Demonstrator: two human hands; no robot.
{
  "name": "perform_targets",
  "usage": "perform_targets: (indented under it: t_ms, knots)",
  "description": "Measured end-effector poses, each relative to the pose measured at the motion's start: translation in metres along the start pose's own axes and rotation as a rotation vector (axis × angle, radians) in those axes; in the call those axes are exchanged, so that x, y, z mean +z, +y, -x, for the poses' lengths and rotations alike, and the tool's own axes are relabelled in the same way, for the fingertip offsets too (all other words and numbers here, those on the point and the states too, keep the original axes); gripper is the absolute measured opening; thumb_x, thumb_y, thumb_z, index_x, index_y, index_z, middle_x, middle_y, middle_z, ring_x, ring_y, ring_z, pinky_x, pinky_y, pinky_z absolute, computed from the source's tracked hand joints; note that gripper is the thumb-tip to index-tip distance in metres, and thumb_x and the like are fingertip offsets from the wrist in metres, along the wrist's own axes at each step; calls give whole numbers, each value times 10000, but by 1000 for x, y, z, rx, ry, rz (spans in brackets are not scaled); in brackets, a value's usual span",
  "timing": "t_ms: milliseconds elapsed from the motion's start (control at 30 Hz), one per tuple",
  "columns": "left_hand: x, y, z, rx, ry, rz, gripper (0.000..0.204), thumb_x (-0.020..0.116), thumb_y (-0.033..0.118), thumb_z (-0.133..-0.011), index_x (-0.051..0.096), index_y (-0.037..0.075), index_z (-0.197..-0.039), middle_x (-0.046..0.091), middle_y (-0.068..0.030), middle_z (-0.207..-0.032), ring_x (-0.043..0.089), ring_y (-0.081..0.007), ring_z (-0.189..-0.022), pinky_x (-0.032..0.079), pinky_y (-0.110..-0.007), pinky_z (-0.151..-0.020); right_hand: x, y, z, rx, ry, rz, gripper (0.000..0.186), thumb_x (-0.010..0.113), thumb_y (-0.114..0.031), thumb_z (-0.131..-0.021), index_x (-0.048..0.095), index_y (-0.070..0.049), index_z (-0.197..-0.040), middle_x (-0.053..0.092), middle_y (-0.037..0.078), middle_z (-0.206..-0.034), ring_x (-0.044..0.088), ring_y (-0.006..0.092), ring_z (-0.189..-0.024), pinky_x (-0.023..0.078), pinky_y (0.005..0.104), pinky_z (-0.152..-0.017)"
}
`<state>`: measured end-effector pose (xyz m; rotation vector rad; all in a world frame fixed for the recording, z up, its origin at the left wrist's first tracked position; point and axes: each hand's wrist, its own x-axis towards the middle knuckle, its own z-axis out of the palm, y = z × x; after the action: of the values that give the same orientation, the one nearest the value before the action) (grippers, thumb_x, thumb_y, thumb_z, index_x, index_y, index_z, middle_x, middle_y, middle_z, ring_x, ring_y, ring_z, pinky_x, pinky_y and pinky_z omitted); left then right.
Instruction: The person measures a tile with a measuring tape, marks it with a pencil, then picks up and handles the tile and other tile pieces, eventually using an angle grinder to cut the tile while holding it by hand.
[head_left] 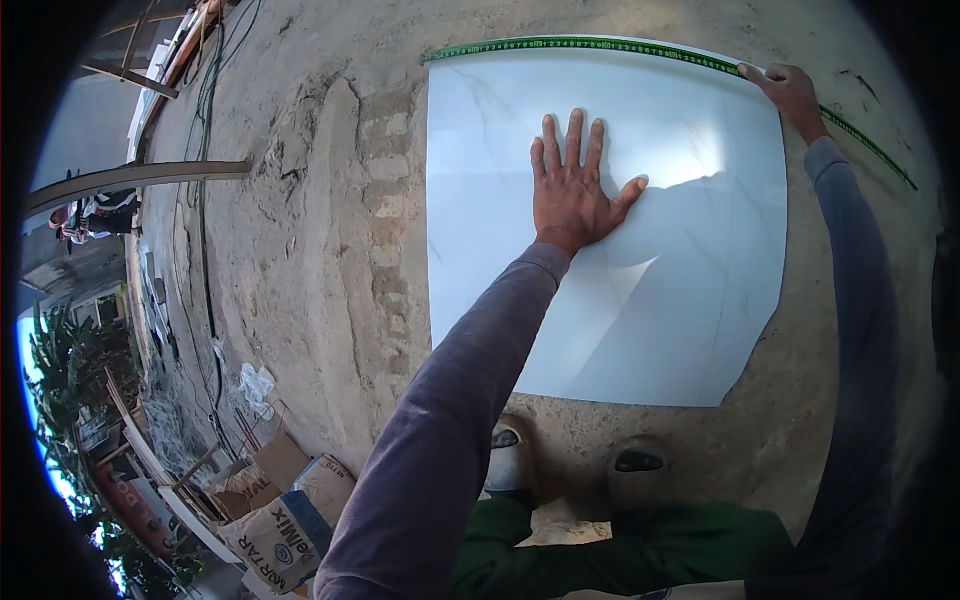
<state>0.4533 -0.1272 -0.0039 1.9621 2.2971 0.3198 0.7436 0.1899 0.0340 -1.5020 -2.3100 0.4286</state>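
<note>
— The left hand [578, 200]?
— Laid flat, open, on the glossy white marbled slab [675, 250].
— The long green measuring tape [590, 43]?
— Stretched left-to-right along the slab's far edge, touched by the nearer, half-curled right hand [793, 94]; gripping cannot be told.

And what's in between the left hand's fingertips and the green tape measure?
Only bare, glossy white marbled tile lies between the left hand and green tape measure, in the head view.
</note>
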Motion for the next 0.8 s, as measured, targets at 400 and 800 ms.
perform_targets:
  t_ms: [400, 800]
  knots:
    - [-10, 7, -11, -40, -30, -36, 932, 561, 728, -951, 359, 144, -1650, 284, -129, -1727, 147, -409, -1617, 148, -568, -1294, 28, 13, -50, -26, -42, 298, 774, 766, -763, -800, 731, 10, -810, 674, 186, -736, 667, 348, -775, 535, 479, -779]
    - [-3, 13, -16, -7, 12, -42, 893, 598, 695, -943, 366, 197, -1646, 311, -105, -1718, 175, -417, -1608, 174, -602, -1277, 46, 26, -17, -139, 355, 251, 648, 750, -671, -881, 716, -24, -889, 712, 171, -898, 673, 350, -885, 479, 474, -978]
